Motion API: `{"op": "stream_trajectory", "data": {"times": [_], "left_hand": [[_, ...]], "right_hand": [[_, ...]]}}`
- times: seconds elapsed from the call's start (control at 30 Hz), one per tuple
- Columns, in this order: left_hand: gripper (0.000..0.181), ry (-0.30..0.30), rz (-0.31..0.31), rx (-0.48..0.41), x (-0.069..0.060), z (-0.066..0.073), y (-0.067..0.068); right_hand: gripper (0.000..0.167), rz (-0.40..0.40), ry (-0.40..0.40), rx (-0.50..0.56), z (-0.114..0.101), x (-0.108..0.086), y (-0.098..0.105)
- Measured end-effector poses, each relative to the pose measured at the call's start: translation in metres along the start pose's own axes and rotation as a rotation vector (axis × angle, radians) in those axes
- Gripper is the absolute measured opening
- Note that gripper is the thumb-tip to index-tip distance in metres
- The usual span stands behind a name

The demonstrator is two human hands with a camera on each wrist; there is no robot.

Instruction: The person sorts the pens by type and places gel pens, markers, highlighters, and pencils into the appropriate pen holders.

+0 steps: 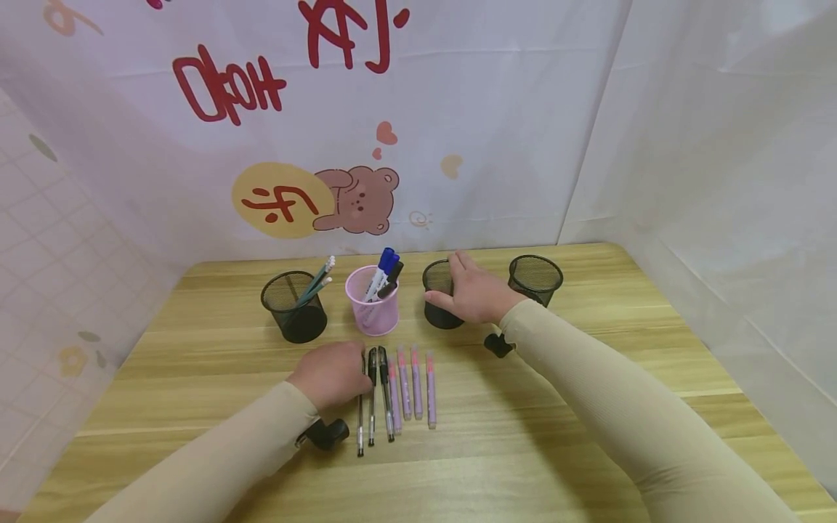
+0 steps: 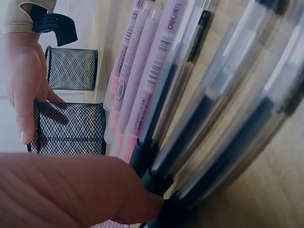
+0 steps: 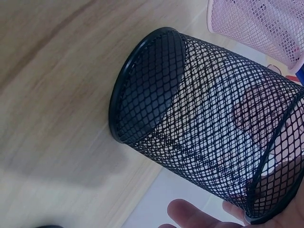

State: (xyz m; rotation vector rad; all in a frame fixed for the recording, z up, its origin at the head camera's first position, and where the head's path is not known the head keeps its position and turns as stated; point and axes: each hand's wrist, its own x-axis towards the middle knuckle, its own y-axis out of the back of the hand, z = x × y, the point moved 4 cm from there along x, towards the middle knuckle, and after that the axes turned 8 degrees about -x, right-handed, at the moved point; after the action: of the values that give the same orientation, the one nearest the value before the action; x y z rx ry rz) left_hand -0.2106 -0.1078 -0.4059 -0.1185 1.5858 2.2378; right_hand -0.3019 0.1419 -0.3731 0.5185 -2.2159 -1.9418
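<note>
My left hand [image 1: 330,374] pinches the leftmost of several clear gel pens with black caps, near its capped end; that gel pen [image 1: 360,428] lies on the table, and the fingertips are partly hidden. In the left wrist view the thumb [image 2: 85,187] covers part of the caps. To the right of the gel pens lie several lilac highlighters [image 1: 417,392] with pink ends. My right hand [image 1: 480,290] holds a black mesh pen holder [image 3: 213,118] at its rim, the thumb across its near side. This holder stands upright, and no pens show inside it.
A black mesh holder with pencils [image 1: 304,327] stands at left, beside a pink mesh holder [image 1: 375,319] of markers. Another black mesh holder [image 1: 536,276] stands behind the right wrist. White printed cloth [image 1: 497,145] hangs along the table's back edge.
</note>
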Motion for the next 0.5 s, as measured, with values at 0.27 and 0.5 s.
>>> {"op": "stream_trajectory", "data": {"times": [0.27,0.5], "left_hand": [[0.026,0.012,0.007,0.005,0.003,-0.0018,-0.0023],[0.029,0.018,0.01,-0.061,0.0058,-0.007,-0.0041]], "right_hand": [[0.108,0.008,-0.003,-0.017,0.0015,0.0027,-0.0023],[0.111,0.015,0.0,-0.018,0.0015,0.003,-0.0015]]}}
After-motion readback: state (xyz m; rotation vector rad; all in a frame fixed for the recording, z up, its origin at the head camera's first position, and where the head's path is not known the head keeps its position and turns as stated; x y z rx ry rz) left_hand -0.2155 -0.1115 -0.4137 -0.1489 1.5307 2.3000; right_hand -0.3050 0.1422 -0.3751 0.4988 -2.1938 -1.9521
